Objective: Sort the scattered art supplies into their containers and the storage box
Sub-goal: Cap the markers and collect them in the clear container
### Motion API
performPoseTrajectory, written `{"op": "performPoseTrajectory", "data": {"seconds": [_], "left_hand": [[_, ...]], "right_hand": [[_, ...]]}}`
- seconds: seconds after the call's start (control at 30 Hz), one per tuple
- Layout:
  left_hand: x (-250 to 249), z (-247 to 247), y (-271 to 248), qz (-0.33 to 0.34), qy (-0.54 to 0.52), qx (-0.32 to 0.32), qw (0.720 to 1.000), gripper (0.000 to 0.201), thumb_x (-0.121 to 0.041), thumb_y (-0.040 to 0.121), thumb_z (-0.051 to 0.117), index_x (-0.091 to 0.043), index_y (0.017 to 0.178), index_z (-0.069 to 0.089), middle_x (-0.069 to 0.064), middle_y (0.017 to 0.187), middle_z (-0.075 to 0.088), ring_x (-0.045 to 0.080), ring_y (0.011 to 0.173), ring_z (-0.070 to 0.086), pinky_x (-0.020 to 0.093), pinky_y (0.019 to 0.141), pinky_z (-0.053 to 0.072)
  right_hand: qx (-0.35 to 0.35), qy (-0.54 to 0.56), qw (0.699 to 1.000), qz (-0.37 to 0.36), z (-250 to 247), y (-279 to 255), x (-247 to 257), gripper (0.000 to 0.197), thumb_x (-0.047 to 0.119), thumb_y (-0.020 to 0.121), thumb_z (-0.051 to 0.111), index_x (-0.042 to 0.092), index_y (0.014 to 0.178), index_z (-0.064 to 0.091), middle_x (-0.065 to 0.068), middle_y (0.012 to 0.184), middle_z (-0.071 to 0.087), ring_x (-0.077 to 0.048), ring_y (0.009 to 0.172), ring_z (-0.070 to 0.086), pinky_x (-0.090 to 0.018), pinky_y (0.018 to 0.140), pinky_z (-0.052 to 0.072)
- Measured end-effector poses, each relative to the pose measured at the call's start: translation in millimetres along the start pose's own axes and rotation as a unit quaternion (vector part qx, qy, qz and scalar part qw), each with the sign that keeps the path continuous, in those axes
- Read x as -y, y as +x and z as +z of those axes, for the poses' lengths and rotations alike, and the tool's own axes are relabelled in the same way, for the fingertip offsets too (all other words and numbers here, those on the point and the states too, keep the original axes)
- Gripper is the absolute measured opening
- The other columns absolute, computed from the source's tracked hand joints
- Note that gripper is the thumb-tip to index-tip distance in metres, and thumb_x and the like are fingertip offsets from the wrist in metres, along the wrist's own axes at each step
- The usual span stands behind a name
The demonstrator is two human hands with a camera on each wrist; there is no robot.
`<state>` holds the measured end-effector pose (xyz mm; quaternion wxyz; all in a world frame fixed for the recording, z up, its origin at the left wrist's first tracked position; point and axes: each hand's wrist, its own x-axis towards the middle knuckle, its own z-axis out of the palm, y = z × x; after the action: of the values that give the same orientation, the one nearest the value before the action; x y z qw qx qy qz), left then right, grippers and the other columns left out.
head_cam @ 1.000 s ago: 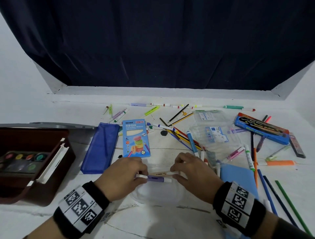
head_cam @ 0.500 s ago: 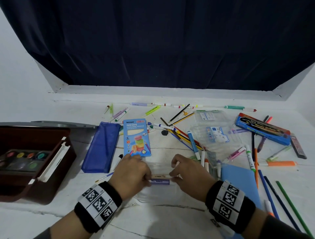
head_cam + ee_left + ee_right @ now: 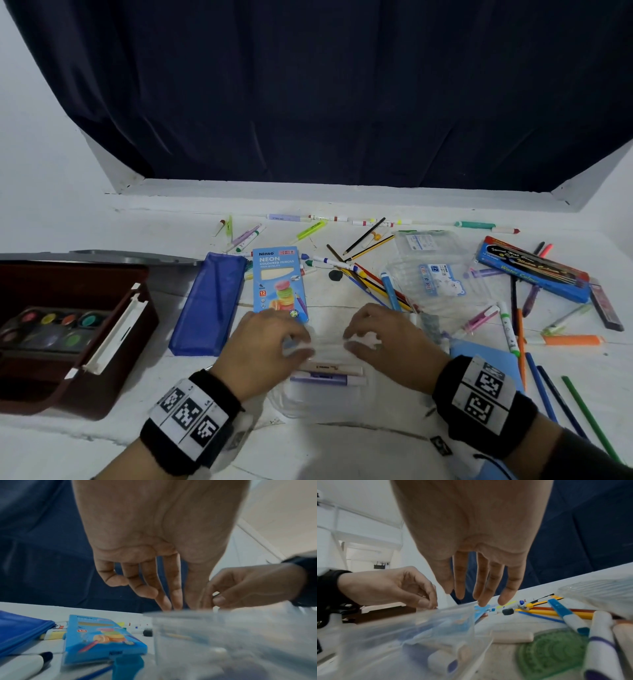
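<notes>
Clear pouch (image 3: 322, 394) rim pinched by both hands' fingers (image 3: 294, 342); markers (image 3: 329, 373) inside, nearer the wrists.

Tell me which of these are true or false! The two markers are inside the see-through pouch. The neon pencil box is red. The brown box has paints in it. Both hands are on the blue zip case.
1. Two markers lie inside the clear pouch. True.
2. The neon pencil box is red. False: it is light blue.
3. The brown box holds a paint tray. True.
4. The left hand and right hand rest on the blue zip case. False: both are at the clear pouch's opening.
</notes>
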<state>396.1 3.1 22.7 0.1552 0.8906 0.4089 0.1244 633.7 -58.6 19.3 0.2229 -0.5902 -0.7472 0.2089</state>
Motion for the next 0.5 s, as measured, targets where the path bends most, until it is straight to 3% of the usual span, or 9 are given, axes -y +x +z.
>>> {"op": "performPoseTrajectory", "data": {"seconds": [0.13, 0.2, 0.3, 0.37, 0.5], "left_hand": [[29.9, -16.9, 20.3, -0.066, -0.021, -0.103, 0.992, 0.018, -0.042, 0.090, 0.066, -0.033, 0.106, 0.068, -0.009, 0.100, 0.065, 0.012, 0.098, 0.060, 0.041, 0.082, 0.054], [49.3, -20.7, 31.3, -0.140, 0.003, -0.063, 0.988, 0.028, -0.043, 0.092, 0.064, -0.033, 0.118, 0.062, -0.003, 0.112, 0.062, 0.019, 0.108, 0.060, 0.043, 0.089, 0.052], [71.4, -15.0, 45.5, -0.228, 0.004, 0.057, 0.972, 0.046, -0.058, 0.091, 0.059, -0.037, 0.131, 0.051, -0.003, 0.129, 0.055, 0.022, 0.117, 0.057, 0.048, 0.101, 0.047], [75.2, -9.7, 52.3, -0.230, 0.023, 0.097, 0.968, 0.052, -0.062, 0.091, 0.056, -0.038, 0.136, 0.047, -0.003, 0.137, 0.055, 0.021, 0.121, 0.056, 0.048, 0.105, 0.045], [72.2, -6.4, 62.9, -0.212, 0.057, 0.113, 0.969, 0.056, -0.053, 0.093, 0.060, -0.034, 0.142, 0.043, -0.005, 0.141, 0.052, 0.020, 0.128, 0.050, 0.047, 0.109, 0.039]], "right_hand": [[-0.098, -0.052, 0.993, 0.039, -15.7, 8.4, -15.1, 0.009, 0.028, 0.092, 0.062, 0.022, 0.087, 0.068, 0.008, 0.088, 0.061, -0.006, 0.077, 0.059, -0.024, 0.073, 0.051], [-0.093, -0.104, 0.986, 0.093, -22.5, 10.8, -24.8, 0.010, 0.026, 0.092, 0.058, 0.019, 0.088, 0.065, 0.005, 0.088, 0.059, -0.012, 0.076, 0.057, -0.027, 0.070, 0.050], [-0.029, -0.164, 0.972, 0.168, -26.5, 13.1, -34.4, 0.013, 0.026, 0.093, 0.054, 0.017, 0.097, 0.063, -0.001, 0.097, 0.062, -0.017, 0.083, 0.059, -0.028, 0.074, 0.050], [0.009, -0.190, 0.962, 0.196, -25.9, 15.7, -36.0, 0.018, 0.027, 0.094, 0.053, 0.015, 0.104, 0.062, -0.005, 0.105, 0.062, -0.020, 0.090, 0.061, -0.028, 0.076, 0.051], [0.048, -0.249, 0.943, 0.217, -21.1, 22.6, -35.5, 0.028, 0.032, 0.096, 0.051, 0.014, 0.116, 0.057, -0.007, 0.113, 0.059, -0.023, 0.099, 0.062, -0.031, 0.079, 0.051]]}}
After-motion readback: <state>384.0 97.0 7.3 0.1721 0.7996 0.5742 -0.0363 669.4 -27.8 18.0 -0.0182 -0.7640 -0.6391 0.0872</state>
